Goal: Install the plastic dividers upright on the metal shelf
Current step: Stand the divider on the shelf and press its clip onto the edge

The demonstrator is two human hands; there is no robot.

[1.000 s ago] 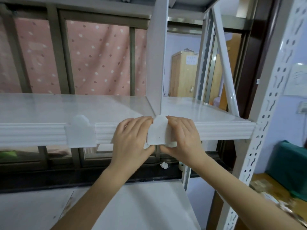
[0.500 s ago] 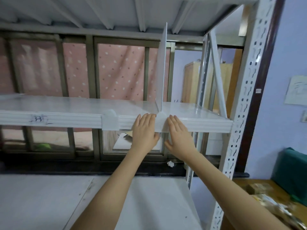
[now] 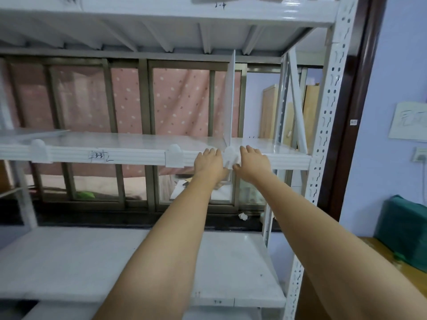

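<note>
A white plastic divider (image 3: 231,100) stands upright on the middle metal shelf (image 3: 115,155), towards its right end. Its rounded front clip (image 3: 229,155) hooks over the shelf's ribbed front edge. My left hand (image 3: 209,163) lies flat against that edge just left of the clip, fingers stretched up onto the shelf. My right hand (image 3: 251,162) mirrors it on the right side. Both thumbs touch the clip's lower part; neither hand closes around it. Two more clips (image 3: 174,155) (image 3: 39,150) sit on the same edge further left; a panel lies low behind the leftmost one.
A perforated white upright post (image 3: 323,139) bounds the rack on the right. There is an upper shelf (image 3: 161,17) overhead and a lower shelf (image 3: 115,262) below my forearms. Behind the rack is a window with a pink dotted curtain. A green bag (image 3: 402,229) sits at the right.
My head has pulled back, so the rack looks smaller. My fingers have gone from curled around the clip to lying flat beside it. The divider stays upright.
</note>
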